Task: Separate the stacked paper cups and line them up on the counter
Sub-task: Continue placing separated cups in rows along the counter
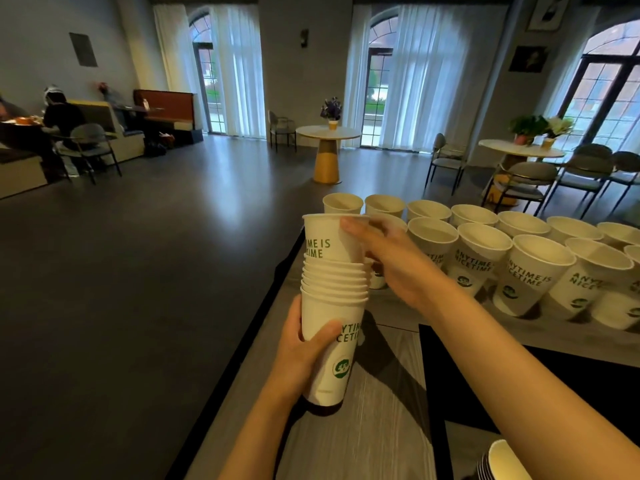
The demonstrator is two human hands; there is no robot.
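A stack of white paper cups (332,303) with green lettering stands upright in front of me, its base just above the counter (384,393). My left hand (304,351) is wrapped around the lowest cup of the stack. My right hand (388,258) grips the top cup (329,237) by its rim and side; that cup is raised partly out of the stack. Several separated cups (485,251) stand upright in two rows on the counter to the right.
Another stack of cups (498,462) lies at the lower right corner. A black panel (554,386) covers the counter on the right. The counter's left edge drops to an open dark floor with round tables and chairs beyond. People sit at the far left.
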